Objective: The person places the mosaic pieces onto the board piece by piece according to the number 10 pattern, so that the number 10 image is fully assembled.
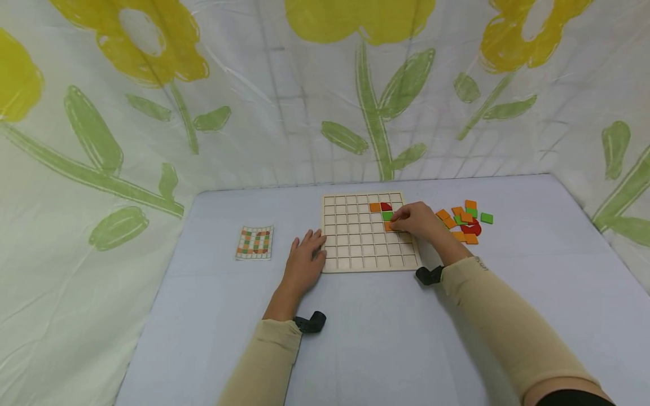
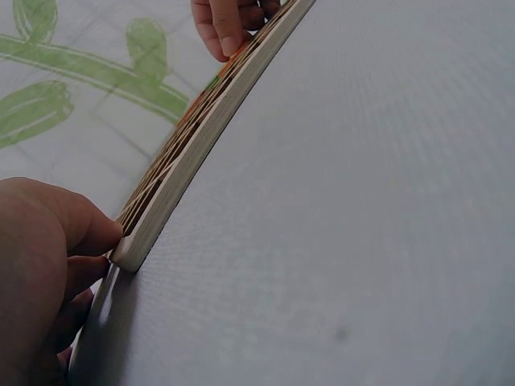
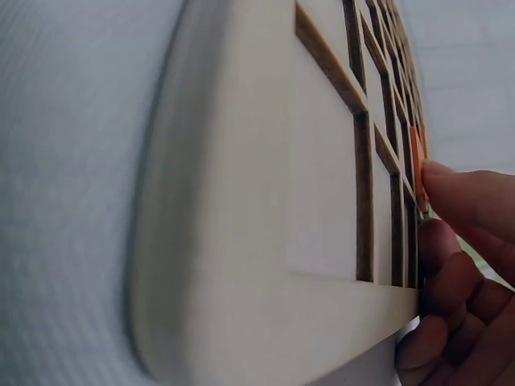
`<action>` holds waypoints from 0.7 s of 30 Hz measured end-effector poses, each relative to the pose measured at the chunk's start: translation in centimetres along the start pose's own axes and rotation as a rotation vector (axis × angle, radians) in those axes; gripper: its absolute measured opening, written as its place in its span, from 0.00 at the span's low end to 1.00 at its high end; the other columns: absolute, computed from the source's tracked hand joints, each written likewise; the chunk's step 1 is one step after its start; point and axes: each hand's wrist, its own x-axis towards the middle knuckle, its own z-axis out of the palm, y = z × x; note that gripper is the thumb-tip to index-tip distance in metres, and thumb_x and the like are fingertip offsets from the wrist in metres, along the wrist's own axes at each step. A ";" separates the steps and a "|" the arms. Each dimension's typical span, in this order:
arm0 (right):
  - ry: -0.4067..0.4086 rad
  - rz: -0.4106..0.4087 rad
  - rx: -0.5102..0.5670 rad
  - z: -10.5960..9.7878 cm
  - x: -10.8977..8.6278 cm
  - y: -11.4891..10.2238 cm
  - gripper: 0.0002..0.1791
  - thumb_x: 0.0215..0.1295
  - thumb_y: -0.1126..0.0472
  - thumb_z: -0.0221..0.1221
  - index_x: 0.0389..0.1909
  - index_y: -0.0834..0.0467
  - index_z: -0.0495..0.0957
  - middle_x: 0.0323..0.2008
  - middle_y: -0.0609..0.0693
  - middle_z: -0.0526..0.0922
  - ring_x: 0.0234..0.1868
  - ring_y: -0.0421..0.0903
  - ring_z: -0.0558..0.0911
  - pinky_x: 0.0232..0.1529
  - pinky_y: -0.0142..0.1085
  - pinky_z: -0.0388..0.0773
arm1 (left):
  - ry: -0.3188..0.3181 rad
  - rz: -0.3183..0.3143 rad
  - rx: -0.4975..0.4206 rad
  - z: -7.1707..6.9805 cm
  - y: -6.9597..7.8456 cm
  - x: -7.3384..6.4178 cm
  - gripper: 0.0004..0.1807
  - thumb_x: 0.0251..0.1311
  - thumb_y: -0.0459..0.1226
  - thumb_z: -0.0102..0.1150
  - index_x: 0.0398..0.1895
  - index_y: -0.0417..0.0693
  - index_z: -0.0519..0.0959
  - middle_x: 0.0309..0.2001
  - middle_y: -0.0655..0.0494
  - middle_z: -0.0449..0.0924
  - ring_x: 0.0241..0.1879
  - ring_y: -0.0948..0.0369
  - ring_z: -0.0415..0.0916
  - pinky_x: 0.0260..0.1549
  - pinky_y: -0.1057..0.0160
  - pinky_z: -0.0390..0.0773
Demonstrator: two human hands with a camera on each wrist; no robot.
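Observation:
A pale wooden grid board [image 1: 358, 243] lies on the table. Fingertips of my left hand [image 1: 304, 260] touch its left edge; in the left wrist view the thumb [image 2: 96, 233] meets a corner. Over the right part of the board, my right hand [image 1: 417, 220] pinches an orange tile [image 1: 388, 226] at a grid cell; the right wrist view shows this orange tile [image 3: 416, 157] by the fingertips, partly hidden. Just beyond it sit a green tile [image 1: 388, 216], a red piece with a curved edge [image 1: 386, 207] and another orange tile [image 1: 374, 207].
Right of the board is a loose pile of orange, green and red tiles [image 1: 466, 217], with one green tile [image 1: 487, 218] at its right. A printed pattern card [image 1: 255, 243] lies to the left. Behind the white table [image 1: 365, 338] hangs a flowered curtain [image 1: 254, 113].

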 end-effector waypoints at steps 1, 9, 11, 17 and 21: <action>0.000 0.001 -0.002 0.0 0.0 0.0 0.13 0.63 0.51 0.65 0.43 0.55 0.85 0.45 0.55 0.84 0.44 0.51 0.76 0.43 0.40 0.75 | -0.001 -0.001 0.001 0.0 0.0 0.0 0.24 0.70 0.41 0.50 0.68 0.50 0.72 0.73 0.59 0.63 0.77 0.60 0.50 0.78 0.55 0.38; -0.002 0.013 0.001 0.1 0.0 -0.1 0.13 0.64 0.51 0.64 0.44 0.55 0.85 0.48 0.55 0.84 0.47 0.52 0.77 0.47 0.42 0.76 | -0.004 0.008 0.005 0.1 -0.2 0.0 0.24 0.71 0.41 0.49 0.68 0.51 0.71 0.73 0.60 0.63 0.77 0.61 0.50 0.78 0.55 0.38; -0.001 0.010 -0.008 0.1 0.0 -0.1 0.13 0.64 0.51 0.64 0.44 0.54 0.85 0.47 0.55 0.84 0.47 0.52 0.77 0.46 0.41 0.76 | -0.006 0.014 0.009 0.1 -0.3 0.1 0.24 0.71 0.42 0.49 0.68 0.50 0.71 0.73 0.60 0.63 0.77 0.61 0.50 0.78 0.55 0.38; -0.002 -0.016 -0.024 0.1 0.0 0.0 0.14 0.65 0.51 0.63 0.46 0.55 0.85 0.47 0.55 0.83 0.44 0.51 0.77 0.44 0.39 0.76 | -0.013 0.020 0.011 0.0 -0.2 0.1 0.24 0.71 0.41 0.49 0.69 0.50 0.71 0.73 0.59 0.62 0.77 0.60 0.49 0.78 0.54 0.38; -0.002 -0.039 -0.030 0.0 -0.1 0.2 0.16 0.65 0.49 0.63 0.47 0.54 0.85 0.45 0.55 0.83 0.43 0.51 0.76 0.41 0.38 0.75 | -0.013 0.021 0.015 -0.2 -0.1 0.0 0.24 0.71 0.41 0.49 0.69 0.49 0.71 0.73 0.58 0.63 0.77 0.59 0.50 0.78 0.53 0.39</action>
